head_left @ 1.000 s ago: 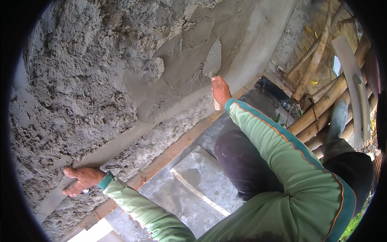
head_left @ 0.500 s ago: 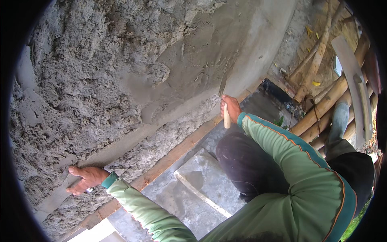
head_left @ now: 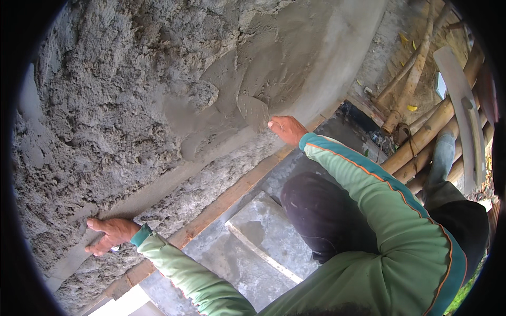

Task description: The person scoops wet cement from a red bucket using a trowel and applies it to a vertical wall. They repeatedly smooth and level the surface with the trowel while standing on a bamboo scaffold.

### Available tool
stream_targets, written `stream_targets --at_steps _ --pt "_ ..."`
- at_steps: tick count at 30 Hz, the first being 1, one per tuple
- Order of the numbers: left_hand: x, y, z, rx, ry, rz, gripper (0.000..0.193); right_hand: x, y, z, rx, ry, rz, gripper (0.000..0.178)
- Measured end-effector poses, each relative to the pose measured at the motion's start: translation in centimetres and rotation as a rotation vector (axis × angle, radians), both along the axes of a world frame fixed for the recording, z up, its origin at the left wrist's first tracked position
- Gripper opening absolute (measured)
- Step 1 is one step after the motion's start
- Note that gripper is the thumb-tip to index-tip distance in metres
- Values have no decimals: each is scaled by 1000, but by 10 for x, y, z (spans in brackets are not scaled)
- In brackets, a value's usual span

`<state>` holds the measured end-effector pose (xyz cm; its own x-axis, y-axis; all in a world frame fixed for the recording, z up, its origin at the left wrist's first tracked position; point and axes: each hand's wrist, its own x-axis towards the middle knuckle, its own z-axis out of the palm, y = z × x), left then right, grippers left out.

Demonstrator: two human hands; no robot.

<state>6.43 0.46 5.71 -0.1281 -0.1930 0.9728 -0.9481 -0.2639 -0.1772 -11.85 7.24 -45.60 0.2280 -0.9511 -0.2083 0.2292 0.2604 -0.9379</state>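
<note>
My right hand (head_left: 288, 129) is closed round a trowel; its handle is hidden by the hand. The trowel's mortar-grey blade (head_left: 253, 111) lies against wet grey plaster (head_left: 221, 79) on the rough wall (head_left: 121, 89). Lower on the left, my left hand (head_left: 112, 233) rests with thumb and fingers apart across a smooth grey strip (head_left: 153, 195). That strip runs slantwise along the wall's lower part, and I cannot tell whether it is a plaster band or a separate straightedge. Nothing shows gripped in the left hand.
A wooden board (head_left: 232, 193) edges the wall's foot. Beyond it, a pale narrow strip (head_left: 263, 253) lies on the grey concrete floor (head_left: 211, 258). On the right are bamboo poles (head_left: 421, 142) and a long flat board with a handle (head_left: 466, 116). My bent knee (head_left: 321, 210) is close to the wall.
My right hand has moved left and slightly up, turning the trowel so its blade now lies flatter on the plaster. The left hand has hardly moved.
</note>
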Motion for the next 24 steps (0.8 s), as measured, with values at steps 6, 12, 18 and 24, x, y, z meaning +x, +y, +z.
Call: stream_targets --at_steps 6,12,18,24 --pt "5 -1 4 20 -81 -53 106 12 18 -23 833 -1117 -200 39" --pt "-1 -6 -1 5 13 -105 106 14 -19 30 768 -1228 -190 42" --pt "-3 -4 2 -9 -2 -38 107 40 4 37 466 -781 -93 40" --pt "-15 2 -5 23 53 -53 113 62 15 31 479 -9 -268 47"
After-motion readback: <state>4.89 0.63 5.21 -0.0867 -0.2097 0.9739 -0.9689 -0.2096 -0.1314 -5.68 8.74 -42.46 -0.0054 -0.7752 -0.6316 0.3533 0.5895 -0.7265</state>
